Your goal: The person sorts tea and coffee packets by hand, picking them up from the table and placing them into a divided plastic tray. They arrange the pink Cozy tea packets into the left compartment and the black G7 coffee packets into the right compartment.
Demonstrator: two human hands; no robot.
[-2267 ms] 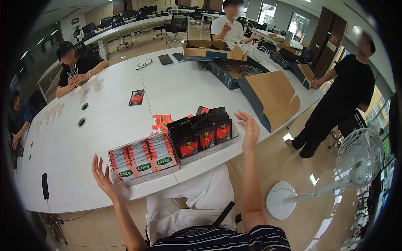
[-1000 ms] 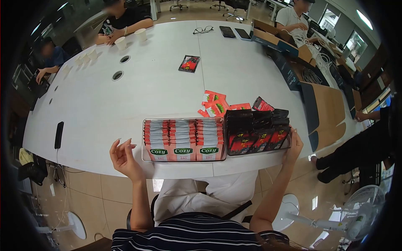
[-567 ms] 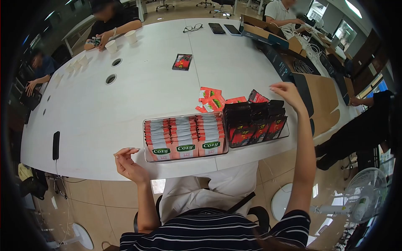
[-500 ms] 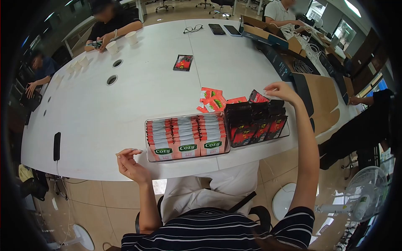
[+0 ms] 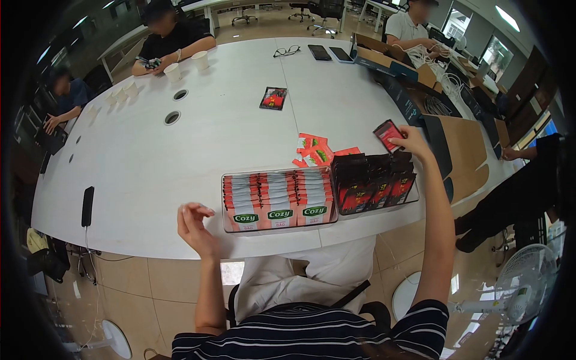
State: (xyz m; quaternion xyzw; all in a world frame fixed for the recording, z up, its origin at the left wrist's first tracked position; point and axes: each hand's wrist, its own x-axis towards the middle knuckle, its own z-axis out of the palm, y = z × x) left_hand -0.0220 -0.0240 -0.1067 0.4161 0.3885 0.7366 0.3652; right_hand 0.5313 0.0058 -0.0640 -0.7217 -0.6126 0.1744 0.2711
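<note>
My right hand (image 5: 413,143) pinches a black-and-red sachet (image 5: 388,135) just above the back of a clear tray filled with upright black-and-red sachets (image 5: 375,189). Left of that tray stands a clear box (image 5: 282,227) packed with rows of pink-and-white Cozy sachets (image 5: 279,198). Beside the box's left end, my left hand (image 5: 197,227) hovers at the table edge, its fingers loosely bent and nothing seen in them. Several loose red-and-white sachets (image 5: 315,153) lie behind the containers. Farther back, a flat black-and-red packet (image 5: 273,98) rests alone on the table.
Cardboard boxes (image 5: 459,144) with cables stand along the right side. Glasses (image 5: 287,51) and two phones (image 5: 320,53) lie at the far edge. Paper cups (image 5: 173,72) stand at the back left. Other people sit around the white table (image 5: 138,174); a fan (image 5: 522,288) is at right.
My right hand has lifted the black-and-red sachet up from behind the tray, turning its face into view. My left hand's fingers have loosened from a pinch. The whole view has shifted slightly.
</note>
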